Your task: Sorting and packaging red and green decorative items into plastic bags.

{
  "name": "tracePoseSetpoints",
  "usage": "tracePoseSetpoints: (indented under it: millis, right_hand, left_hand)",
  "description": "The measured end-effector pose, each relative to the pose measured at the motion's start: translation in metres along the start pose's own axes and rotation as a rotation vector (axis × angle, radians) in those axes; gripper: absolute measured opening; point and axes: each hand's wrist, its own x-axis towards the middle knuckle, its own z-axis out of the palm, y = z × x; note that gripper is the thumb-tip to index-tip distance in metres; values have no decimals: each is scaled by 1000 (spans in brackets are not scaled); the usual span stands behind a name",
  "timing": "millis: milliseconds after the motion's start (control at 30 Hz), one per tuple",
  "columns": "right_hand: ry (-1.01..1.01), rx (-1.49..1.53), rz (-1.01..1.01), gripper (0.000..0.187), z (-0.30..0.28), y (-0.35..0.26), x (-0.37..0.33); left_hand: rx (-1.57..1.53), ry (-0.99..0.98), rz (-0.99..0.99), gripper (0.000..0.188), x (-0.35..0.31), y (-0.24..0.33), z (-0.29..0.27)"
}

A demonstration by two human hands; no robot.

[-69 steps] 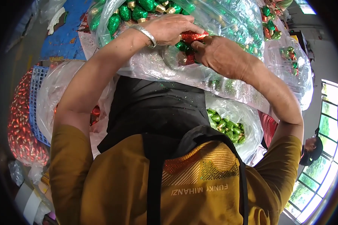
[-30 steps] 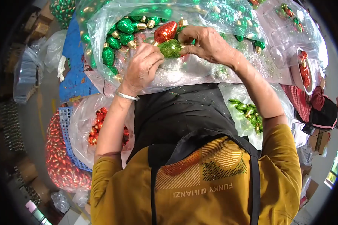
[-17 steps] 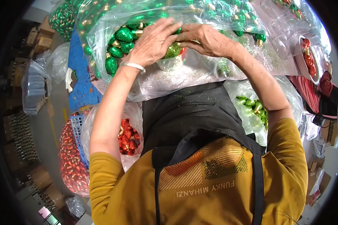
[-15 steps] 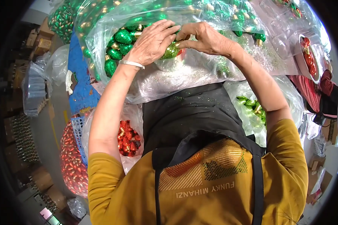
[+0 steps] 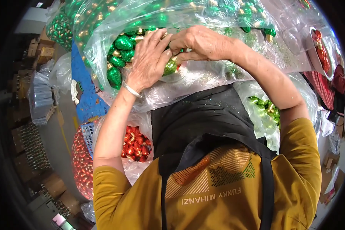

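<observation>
My left hand (image 5: 147, 59) and my right hand (image 5: 205, 44) meet at the fingertips over the bench, at the mouth of a clear plastic bag. Both are closed, the right in a pinch. A sliver of dark green shows between its thumb and forefinger, but the fingers hide what they hold. Just beneath them rests a light green glitter ornament (image 5: 170, 68) shaped like a bulb, with a gold cap. Something small and red peeks out beside it. Left of my left hand lie several dark green bulb ornaments (image 5: 123, 43) with gold caps, inside the bag.
Clear plastic sheeting (image 5: 214, 73) dusted with glitter covers the bench before me. A bag of red ornaments (image 5: 136, 143) is by my left forearm, and light green ornaments (image 5: 270, 109) lie in plastic at my right. A white bowl (image 5: 312, 57) with red ornaments stands far right.
Both hands have shifted slightly left and down, and my right hand has turned so its back shows more. My head view has moved a little too.
</observation>
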Motion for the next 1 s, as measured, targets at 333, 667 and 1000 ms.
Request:
tracePoseSetpoints:
  millis: [333, 667, 1000]
  right_hand:
    - [-55, 7, -111, 20, 2, 2, 10]
    - [-342, 31, 66, 21, -5, -4, 23]
    - [66, 159, 45, 18, 18, -16, -12]
  left_hand:
    - [20, -28, -45, 41, 1, 1, 2]
    - [18, -37, -113, 44, 6, 13, -2]
    - [102, 2, -119, 46, 0, 31, -7]
